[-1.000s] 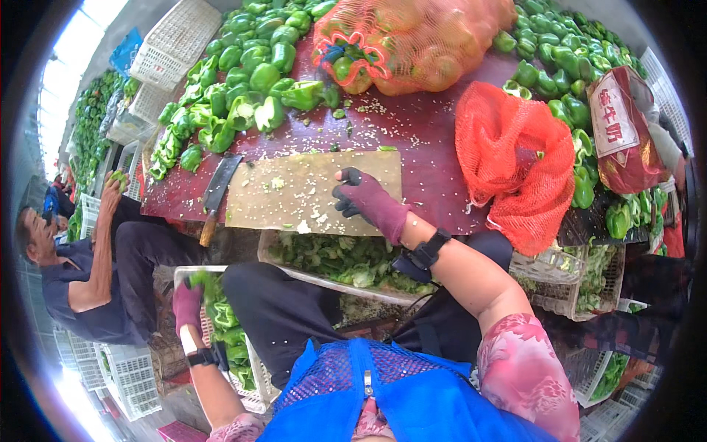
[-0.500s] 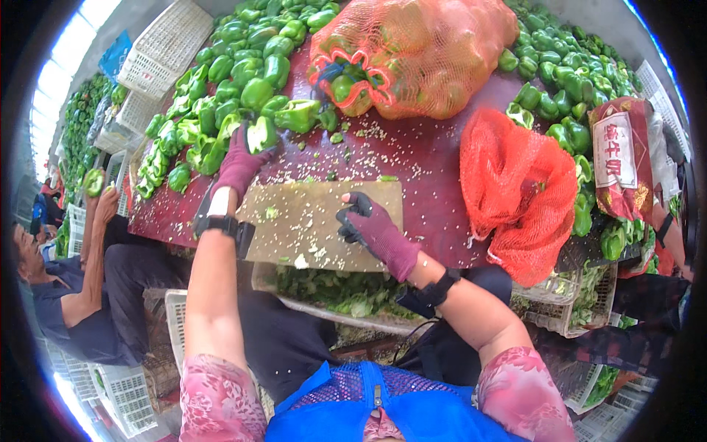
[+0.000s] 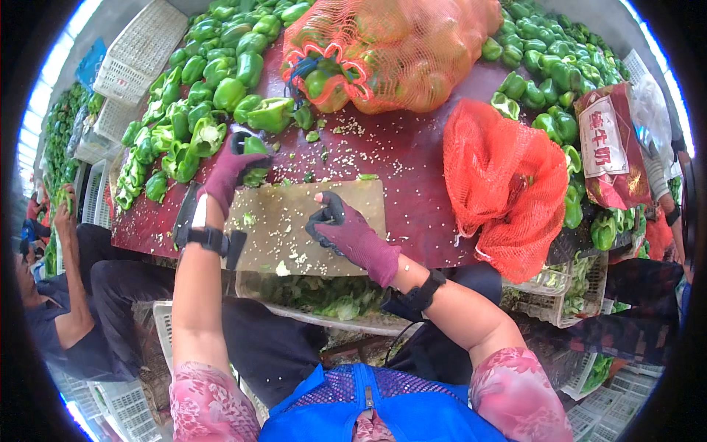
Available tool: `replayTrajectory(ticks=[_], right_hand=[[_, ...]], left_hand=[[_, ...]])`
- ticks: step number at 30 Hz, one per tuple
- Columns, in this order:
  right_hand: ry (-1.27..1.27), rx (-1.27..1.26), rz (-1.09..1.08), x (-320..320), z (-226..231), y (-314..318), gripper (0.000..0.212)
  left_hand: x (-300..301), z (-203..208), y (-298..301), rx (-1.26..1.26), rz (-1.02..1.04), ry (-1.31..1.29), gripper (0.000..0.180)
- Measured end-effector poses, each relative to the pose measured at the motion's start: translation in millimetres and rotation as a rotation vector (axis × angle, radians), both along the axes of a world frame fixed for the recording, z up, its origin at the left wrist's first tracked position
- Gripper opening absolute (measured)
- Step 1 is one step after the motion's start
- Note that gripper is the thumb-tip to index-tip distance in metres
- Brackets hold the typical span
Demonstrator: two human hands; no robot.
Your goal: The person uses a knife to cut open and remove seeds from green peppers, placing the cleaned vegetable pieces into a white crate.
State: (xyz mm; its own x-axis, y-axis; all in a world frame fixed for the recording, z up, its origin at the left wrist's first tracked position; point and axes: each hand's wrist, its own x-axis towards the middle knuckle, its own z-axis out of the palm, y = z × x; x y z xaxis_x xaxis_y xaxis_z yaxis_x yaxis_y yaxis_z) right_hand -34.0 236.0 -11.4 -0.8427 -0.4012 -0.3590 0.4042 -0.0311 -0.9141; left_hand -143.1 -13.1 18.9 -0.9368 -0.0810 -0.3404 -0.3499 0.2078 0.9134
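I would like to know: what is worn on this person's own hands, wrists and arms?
The left hand and right hand wear maroon gloves with dark grey-black finger areas. Both wrists have black bands with dark units attached; a narrow white strip shows beside the left glove's cuff. Short pink sleeves with a paler floral-looking pattern cover the upper arms.

Bright, diffuse light washes out to white along the left rim, fringed blue. Highlights glint on the green peppers (image 3: pixel 230 94); a pale sheen crosses the bench (image 3: pixel 416 177). Fisheye distortion bends the edges inside black corners; outer areas soften.
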Motion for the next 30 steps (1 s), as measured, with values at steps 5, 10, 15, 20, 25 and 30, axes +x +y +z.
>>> replayTrajectory(ticks=[5, 10, 15, 20, 25, 30], right_hand=[[0.455, 0.067, -0.083, 3, -10, -11, 0.095], [0.037, -0.501, 0.029, 4, 6, 0, 0.043], [-0.156, -0.675, 0.207, -2, 21, 13, 0.034], [-0.154, -0.602, -0.019, -8, 22, 9, 0.035], [-0.087, -0.581, 0.06, -7, 31, 7, 0.052], [-0.029, -0.57, 0.026, 9, 16, -5, 0.049]], left_hand=[[82, 32, 67, 0.086, -0.107, 0.033, 0.046], [118, 36, 35, 0.357, -0.071, -0.033, 0.056], [126, 52, 54, 0.385, -0.112, -0.036, 0.056], [106, 63, 43, 0.28, -0.122, 0.256, 0.05], [113, 86, 77, -0.313, -0.316, 0.302, 0.05], [138, 47, 61, -0.35, -0.37, 0.392, 0.053]])
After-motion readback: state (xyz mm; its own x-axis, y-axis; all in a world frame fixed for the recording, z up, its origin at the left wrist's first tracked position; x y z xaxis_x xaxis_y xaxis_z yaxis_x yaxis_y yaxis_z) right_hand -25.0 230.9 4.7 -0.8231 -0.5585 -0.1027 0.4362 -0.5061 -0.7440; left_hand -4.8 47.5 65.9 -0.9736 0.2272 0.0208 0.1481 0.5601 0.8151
